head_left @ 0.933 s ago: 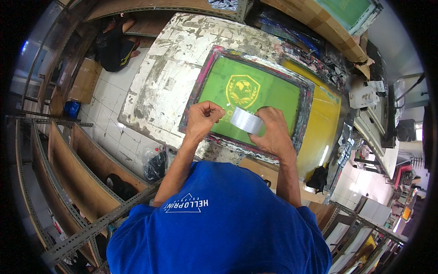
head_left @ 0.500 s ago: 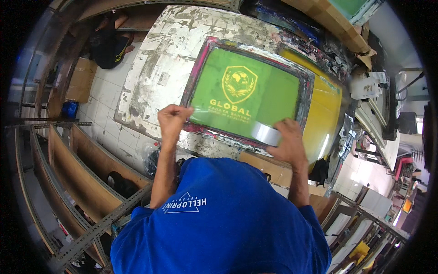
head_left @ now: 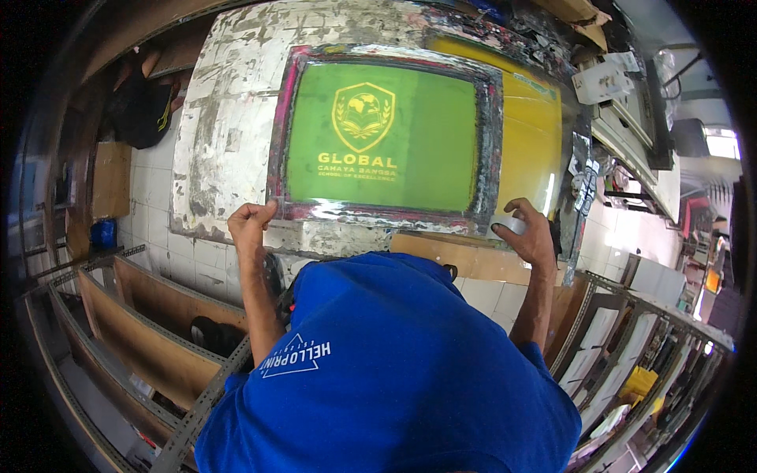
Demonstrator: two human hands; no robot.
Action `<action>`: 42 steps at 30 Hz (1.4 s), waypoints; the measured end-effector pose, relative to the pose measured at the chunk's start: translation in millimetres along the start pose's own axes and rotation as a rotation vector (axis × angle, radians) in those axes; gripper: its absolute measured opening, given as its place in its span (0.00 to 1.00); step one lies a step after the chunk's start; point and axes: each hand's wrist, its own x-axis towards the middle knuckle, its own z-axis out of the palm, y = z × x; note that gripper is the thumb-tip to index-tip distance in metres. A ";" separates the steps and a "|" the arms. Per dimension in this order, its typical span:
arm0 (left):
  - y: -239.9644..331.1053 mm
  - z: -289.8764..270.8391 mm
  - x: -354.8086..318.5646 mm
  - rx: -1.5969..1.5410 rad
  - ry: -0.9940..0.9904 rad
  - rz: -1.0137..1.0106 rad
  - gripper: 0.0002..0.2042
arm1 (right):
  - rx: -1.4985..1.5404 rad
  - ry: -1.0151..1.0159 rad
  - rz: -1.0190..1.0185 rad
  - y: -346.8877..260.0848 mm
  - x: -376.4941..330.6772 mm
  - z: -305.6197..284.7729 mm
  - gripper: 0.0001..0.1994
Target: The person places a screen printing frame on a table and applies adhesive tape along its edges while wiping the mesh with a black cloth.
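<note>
- A rectangular, paint-smeared screen-printing frame [head_left: 488, 142] with green mesh [head_left: 441, 134] lies flat near the front edge of the off-white, paint-flecked worktop [head_left: 236, 102], seen from my remote post.
- By the frame's near left corner, the left hand [head_left: 251, 226], fingers pinched narrow, appears to grip the end of a clear, glossy tape strip [head_left: 371, 214].
- By the near right corner, the right hand [head_left: 530, 234] curls its fingers around a pale, translucent tape roll [head_left: 511, 224].
- The strip spans the frame's near side; whether it touches, I cannot tell.
- My judgement: pull evenly taut, align parallel with that side, then press from one corner across, avoiding wrinkles.
</note>
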 end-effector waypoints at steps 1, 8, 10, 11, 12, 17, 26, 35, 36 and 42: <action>2.4 2.5 -4.0 -0.032 -0.007 -0.016 0.10 | 0.007 0.010 -0.017 2.6 0.1 2.9 0.20; 0.0 -6.1 -2.7 0.005 -0.021 0.004 0.10 | -0.051 0.016 -0.017 16.8 1.5 4.0 0.20; -4.2 -4.5 -2.1 0.007 -0.003 0.017 0.10 | -0.071 0.026 -0.045 23.5 2.4 6.4 0.19; -4.1 -5.7 -0.5 -0.003 0.004 0.012 0.09 | 0.010 0.017 -0.076 26.1 1.5 5.9 0.17; -4.6 -5.6 0.7 -0.012 0.011 0.006 0.09 | 0.092 0.008 -0.108 29.0 0.2 4.7 0.15; 14.6 -13.4 -2.5 -0.002 0.014 -0.012 0.08 | 0.257 0.034 -0.118 23.1 -5.6 0.5 0.07; 65.5 -89.1 12.4 -0.243 0.032 0.288 0.04 | 0.173 0.359 -0.464 -79.5 -30.8 -59.1 0.08; 155.8 -236.7 -17.2 -0.458 0.426 0.807 0.05 | 0.057 0.684 -1.160 -176.9 -93.1 -106.9 0.09; 158.8 -250.3 -26.7 -0.467 0.454 0.836 0.05 | 0.081 0.612 -1.135 -183.2 -103.7 -111.5 0.09; 176.5 -287.8 -59.7 -0.532 0.474 0.934 0.06 | 0.002 0.216 -1.339 -213.1 -112.6 -156.3 0.13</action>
